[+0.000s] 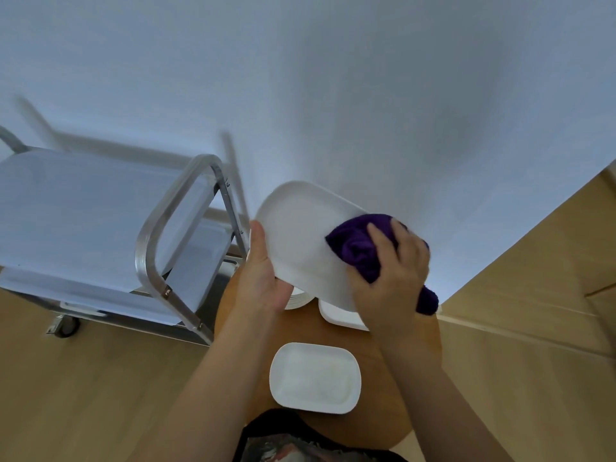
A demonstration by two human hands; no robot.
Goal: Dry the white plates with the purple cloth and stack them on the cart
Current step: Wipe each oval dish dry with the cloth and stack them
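Cart [146, 248] left; table [393, 361] plates below; fingers [383, 238] clutching purple cloth [356, 248] on plate [300, 235].

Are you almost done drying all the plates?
Not yet. Nothing looks stacked on the cart; its top shelf shows no plates. Right now the left hand holds one white plate while the right hand rubs it with the purple cloth. Still waiting on the round table: another plate and more partly hidden behind the hands.
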